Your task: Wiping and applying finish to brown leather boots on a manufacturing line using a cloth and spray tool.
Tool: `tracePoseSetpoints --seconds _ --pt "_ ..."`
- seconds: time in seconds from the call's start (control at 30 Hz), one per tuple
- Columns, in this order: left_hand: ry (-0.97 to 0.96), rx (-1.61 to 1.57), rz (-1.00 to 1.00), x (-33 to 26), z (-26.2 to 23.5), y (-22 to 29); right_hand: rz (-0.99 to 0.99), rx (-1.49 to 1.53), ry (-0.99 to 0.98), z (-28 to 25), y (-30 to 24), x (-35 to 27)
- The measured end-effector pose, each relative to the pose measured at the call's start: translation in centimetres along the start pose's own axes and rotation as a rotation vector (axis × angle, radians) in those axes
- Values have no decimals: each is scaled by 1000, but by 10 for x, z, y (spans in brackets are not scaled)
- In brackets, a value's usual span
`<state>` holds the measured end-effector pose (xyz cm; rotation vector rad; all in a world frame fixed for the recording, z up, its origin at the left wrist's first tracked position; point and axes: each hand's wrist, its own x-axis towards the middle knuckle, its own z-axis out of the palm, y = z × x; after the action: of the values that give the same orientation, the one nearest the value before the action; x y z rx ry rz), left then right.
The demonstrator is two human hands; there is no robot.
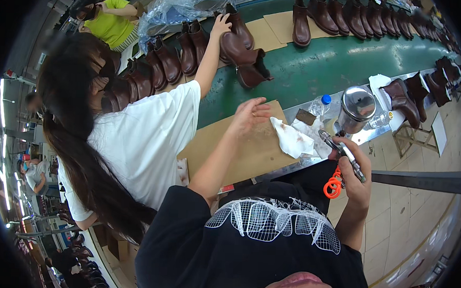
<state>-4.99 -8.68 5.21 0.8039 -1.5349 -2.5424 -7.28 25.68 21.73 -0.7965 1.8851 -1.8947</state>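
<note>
My right hand [357, 172] grips a metal spray gun [343, 149] with a shiny steel cup [357, 108] on top and an orange coiled hose [333, 184] hanging below it. My left hand [250, 114] hovers open, fingers spread, above a brown cardboard sheet [240, 149] on the bench. A stained white rag [292, 139] lies just right of that hand. A co-worker in a white shirt [143, 135] stands at my left, a hand [221, 25] resting on a brown ankle boot [239, 52] on the green belt.
The green conveyor belt [321, 71] carries rows of brown boots, left [167, 61] and far right [359, 16]. A boot [402, 100] and a small clear bottle [319, 104] sit on the steel edge. Clear plastic wrap [185, 5] lies at the back. Tiled floor [407, 224] is at right.
</note>
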Motion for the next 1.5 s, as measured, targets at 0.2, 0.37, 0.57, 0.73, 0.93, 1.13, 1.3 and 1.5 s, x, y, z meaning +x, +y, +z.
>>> tracePoseSetpoints --seconds 0.2,0.37,0.57,0.73,0.93,1.13,1.3,1.5 --pt "365 521 283 38 -97 4 133 21 3 -3 19 2" --pt "461 366 271 96 -95 20 125 3 -17 -12 30 18" --pt "503 287 -14 192 -68 62 218 -99 -68 -9 36 38" --pt "691 75 66 256 -70 44 261 -114 -28 -6 47 32" --pt "368 25 547 208 -15 72 295 -106 16 -22 58 30" --pt "223 1195 1183 123 -44 83 225 -37 -26 -15 48 37" --pt "551 1447 973 92 -140 17 213 -38 -77 -14 46 24" --pt "548 -90 -117 105 -118 0 220 -40 -66 -12 49 15"
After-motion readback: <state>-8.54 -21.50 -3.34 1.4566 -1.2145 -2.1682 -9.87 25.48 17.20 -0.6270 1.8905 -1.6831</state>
